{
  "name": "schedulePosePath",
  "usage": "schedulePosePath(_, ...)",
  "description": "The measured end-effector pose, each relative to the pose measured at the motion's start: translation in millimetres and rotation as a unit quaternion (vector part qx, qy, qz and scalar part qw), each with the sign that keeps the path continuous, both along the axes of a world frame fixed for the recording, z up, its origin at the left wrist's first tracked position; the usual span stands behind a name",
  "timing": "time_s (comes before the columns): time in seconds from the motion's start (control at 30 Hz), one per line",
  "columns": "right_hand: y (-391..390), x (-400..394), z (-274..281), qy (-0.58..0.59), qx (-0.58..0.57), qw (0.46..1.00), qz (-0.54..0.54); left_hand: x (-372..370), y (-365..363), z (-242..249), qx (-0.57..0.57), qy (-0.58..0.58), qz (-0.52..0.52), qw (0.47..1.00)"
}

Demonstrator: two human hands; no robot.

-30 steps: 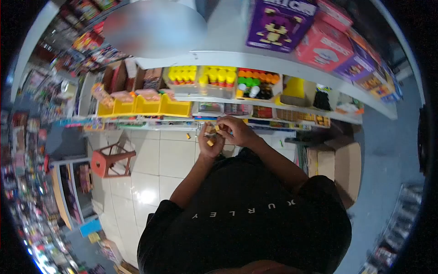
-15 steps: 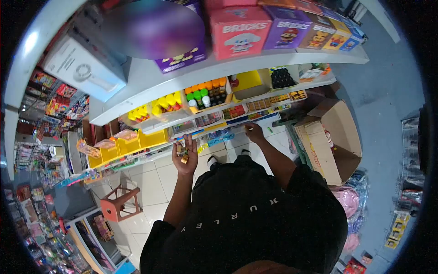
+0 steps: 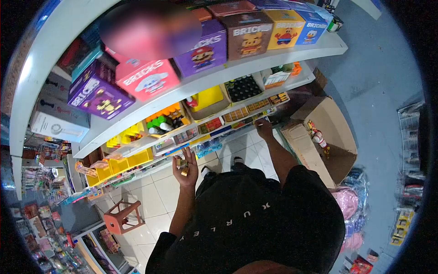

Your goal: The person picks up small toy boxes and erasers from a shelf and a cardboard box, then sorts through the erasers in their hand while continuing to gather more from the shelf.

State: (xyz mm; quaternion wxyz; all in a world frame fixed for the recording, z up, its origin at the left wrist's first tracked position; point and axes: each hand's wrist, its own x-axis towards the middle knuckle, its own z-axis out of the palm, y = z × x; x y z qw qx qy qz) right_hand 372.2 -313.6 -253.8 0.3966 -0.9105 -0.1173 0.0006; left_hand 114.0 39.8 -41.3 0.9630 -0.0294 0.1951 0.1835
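My left hand [image 3: 185,172] is palm up below the shelf edge, fingers spread. Several small gold-and-brown boxes [image 3: 184,171] rest on the palm. My right hand [image 3: 263,130] is close to the front of a lower shelf, its fingers pinched together. A tiny pale spot shows at its fingertips, too small to name. Near it, rows of small orange-brown boxes [image 3: 258,105] fill low trays on that shelf. Left of them is a tray of red and green packets [image 3: 211,125].
Boxes marked BRICKS [image 3: 249,36] line the upper shelf [image 3: 283,54]. Below are bins of dark bottles [image 3: 245,88] and yellow bins [image 3: 139,158]. An open carton [image 3: 340,132] stands at right, holding a red-and-white item. A reddish stool [image 3: 123,217] stands on the tiled floor at left.
The view has turned rightward, so the shelves slide left in it. My right hand has moved slightly right, nearer the small-box trays. My left hand still carries the small boxes.
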Motion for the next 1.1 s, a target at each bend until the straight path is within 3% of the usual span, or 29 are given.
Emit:
schedulePosePath(0.03, -3, 17, 9, -0.030, -0.084, 0.996, -0.013, 3, -6, 0, -0.001, 0.001, 0.000, 1.000)
schedulePosePath(0.1, -18, 63, -25, -0.031, 0.081, 0.994, -0.066, 6, -18, -2, -0.002, 0.006, -0.001, 1.000)
schedulePosePath(0.17, -21, 81, 39, -0.017, 0.056, 0.997, -0.048, 5, -27, -3, -0.001, 0.016, 0.004, 1.000)
schedulePosePath(0.27, -14, 128, 42, -0.153, -0.063, 0.986, -0.024, 3, -41, 1, -0.008, 0.027, 0.012, 1.000)
schedulePosePath(0.37, -38, 187, -80, -0.423, -0.243, 0.873, 0.018, -1, -52, 1, 0.000, 0.056, 0.029, 0.998)
schedulePosePath(0.47, -13, 184, -29, -0.240, -0.217, 0.946, -0.010, -6, -63, -1, 0.023, 0.055, 0.045, 0.997)
schedulePosePath(0.57, -3, 183, -10, -0.192, -0.217, 0.957, -0.013, -11, -73, -3, 0.040, 0.043, 0.050, 0.997)
schedulePosePath(1.1, -4, 190, -5, -0.141, -0.223, 0.965, 0.010, 5, -97, -2, 0.025, 0.070, 0.081, 0.994)
